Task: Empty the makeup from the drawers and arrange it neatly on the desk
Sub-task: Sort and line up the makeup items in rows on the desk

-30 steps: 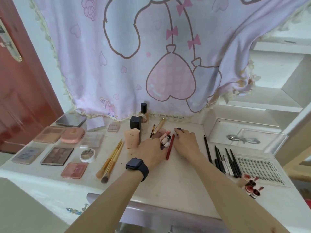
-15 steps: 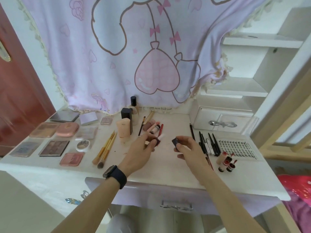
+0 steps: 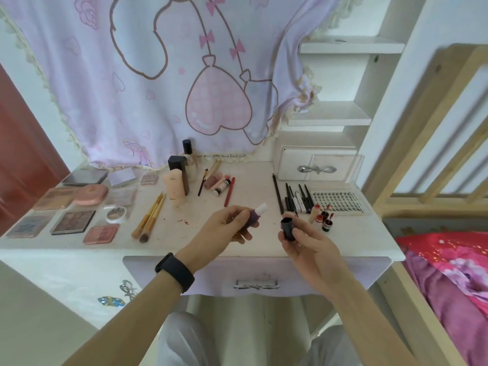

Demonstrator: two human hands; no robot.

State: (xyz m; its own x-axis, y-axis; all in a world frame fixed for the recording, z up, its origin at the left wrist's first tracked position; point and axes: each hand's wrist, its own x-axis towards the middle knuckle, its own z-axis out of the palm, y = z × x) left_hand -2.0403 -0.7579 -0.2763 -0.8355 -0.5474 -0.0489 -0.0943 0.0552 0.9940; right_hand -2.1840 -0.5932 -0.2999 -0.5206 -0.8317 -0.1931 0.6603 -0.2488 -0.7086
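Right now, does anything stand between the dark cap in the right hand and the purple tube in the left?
Nothing visible does. The right hand holds the cap and the left hand holds the purple tube, with only open air above the desk between them.

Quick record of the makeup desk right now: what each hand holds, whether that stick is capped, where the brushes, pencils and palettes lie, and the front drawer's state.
left hand: grips purple stick, white tip showing
right hand: pinches dark cap, held apart from the stick
stick state: uncapped
brushes: lying together, left of the hands
black pencils: row on the right, beside lash tray
palettes: grouped at the left end of the desk
front drawer: closed
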